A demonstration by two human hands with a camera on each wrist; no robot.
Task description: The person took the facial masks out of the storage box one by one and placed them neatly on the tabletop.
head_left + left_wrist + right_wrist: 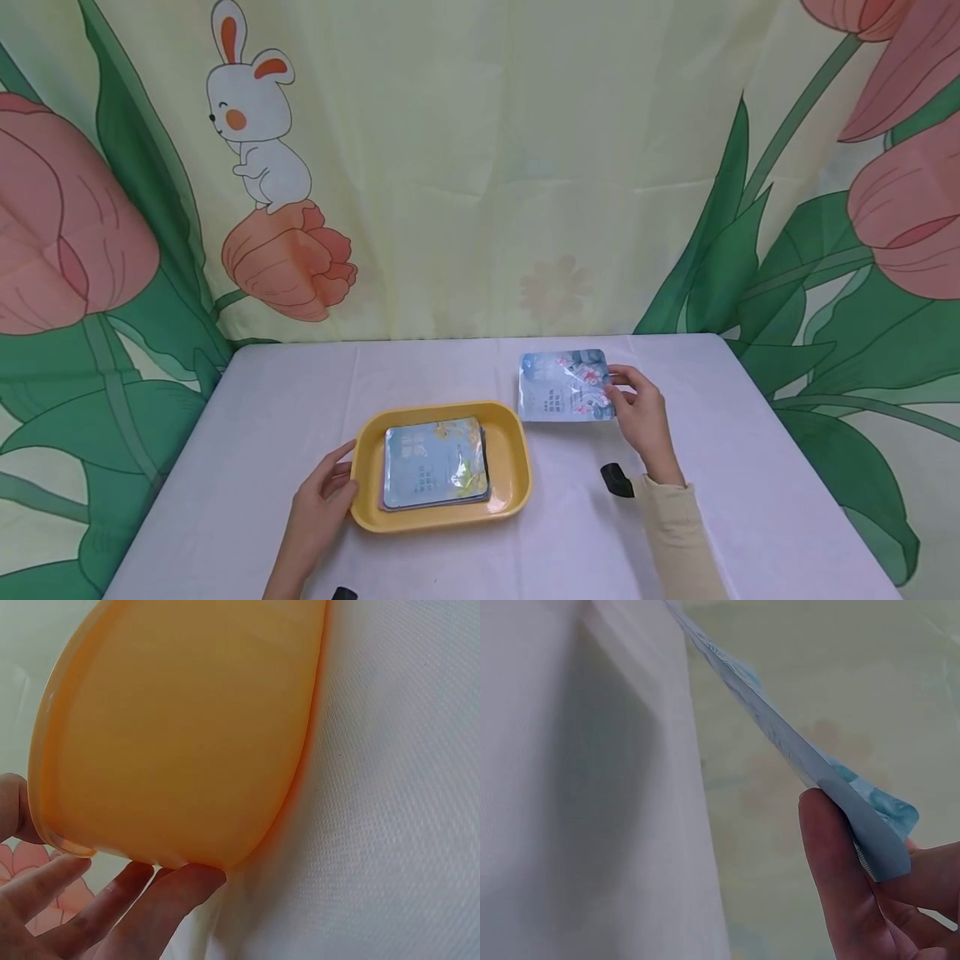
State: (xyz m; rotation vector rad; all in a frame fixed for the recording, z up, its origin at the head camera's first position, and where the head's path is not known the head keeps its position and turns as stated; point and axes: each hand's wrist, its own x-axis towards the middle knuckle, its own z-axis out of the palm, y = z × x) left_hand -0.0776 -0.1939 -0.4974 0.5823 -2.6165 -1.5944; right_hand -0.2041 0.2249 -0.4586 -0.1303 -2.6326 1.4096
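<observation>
A yellow tray (365, 510) stands on the table, with a small stack of flat glossy face mask sachets (431, 467) lying in it. The top one is pale blue with yellow flowers. At the tray's left end, my left hand (318, 504) grips the rim; the left wrist view shows its fingers (176, 900) against the outer wall. My right hand (643, 417) pinches another face mask sachet (562, 387), blue with pink flowers, by its right edge. That sachet is raised above the table behind and right of the tray, and appears nearly edge-on in the right wrist view.
A white cloth covers the table (285, 400). Behind it hangs a pale curtain (480, 208) printed with a rabbit and tulips. A black strap end (617, 480) sticks out by the right wrist, another black piece (344, 593) by the left.
</observation>
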